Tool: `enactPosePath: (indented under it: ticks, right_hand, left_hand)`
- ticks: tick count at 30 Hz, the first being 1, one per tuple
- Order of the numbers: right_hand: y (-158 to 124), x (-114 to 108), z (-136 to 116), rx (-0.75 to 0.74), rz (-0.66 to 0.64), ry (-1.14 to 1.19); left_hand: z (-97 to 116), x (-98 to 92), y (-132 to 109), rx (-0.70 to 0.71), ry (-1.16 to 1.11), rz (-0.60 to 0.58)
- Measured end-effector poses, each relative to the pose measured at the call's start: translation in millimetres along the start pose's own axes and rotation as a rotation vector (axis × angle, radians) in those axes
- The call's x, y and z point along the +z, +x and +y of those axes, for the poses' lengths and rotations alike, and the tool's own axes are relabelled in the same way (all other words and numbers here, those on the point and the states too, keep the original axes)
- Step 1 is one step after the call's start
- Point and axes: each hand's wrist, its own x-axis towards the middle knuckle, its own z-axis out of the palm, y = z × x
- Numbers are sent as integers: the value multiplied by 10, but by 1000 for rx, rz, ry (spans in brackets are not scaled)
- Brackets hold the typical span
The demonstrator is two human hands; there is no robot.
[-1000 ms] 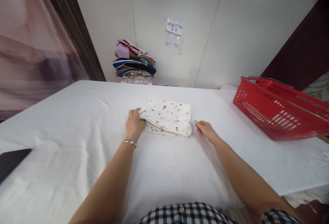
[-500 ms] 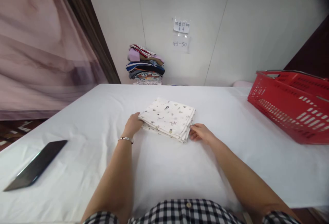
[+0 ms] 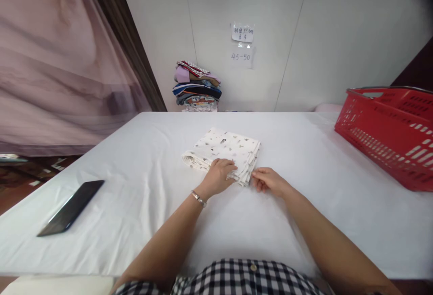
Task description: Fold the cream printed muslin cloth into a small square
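A white folded cloth [image 3: 233,144] with small dark and grey prints lies in the middle of the table, in several layers. Its left side is a rounded fold, and the layers fan out a little at the near right corner. My left hand [image 3: 218,177], with a bracelet at the wrist, is at the near edge. Its fingers lie over the top and the thumb sits lower, with cloth between them. At the right corner my right hand [image 3: 269,181] has curled fingers pinched against the cloth's edge; the fingertips are partly hidden.
A white sheet [image 3: 135,150] covers the table. At the left lies a dark flat device [image 3: 72,207]. On the right stands a red plastic basket [image 3: 382,137]. A stack of folded fabrics [image 3: 198,87] rises beyond the far edge, by the wall. A pink curtain [image 3: 67,60] hangs at the left.
My left hand has moved right, from the cloth's left corner to the middle of its near edge. My right hand stays at the right corner. The view has shifted slightly left.
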Motion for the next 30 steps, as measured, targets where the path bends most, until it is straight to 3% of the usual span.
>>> enactPosePath:
  ticks: [7, 16, 23, 30]
  right_hand:
    - [-86, 128, 19, 21, -149, -22]
    - [-75, 217, 52, 3, -85, 88]
    - [-37, 293, 116, -24, -49, 97]
    - [-51, 306, 104, -88, -15, 160]
  left_hand:
    - [-36, 58, 25, -26, -89, 77]
    - [15, 106, 18, 1, -70, 102]
    - [58, 163, 25, -100, -126, 254]
    - [81, 235, 13, -90, -88, 231]
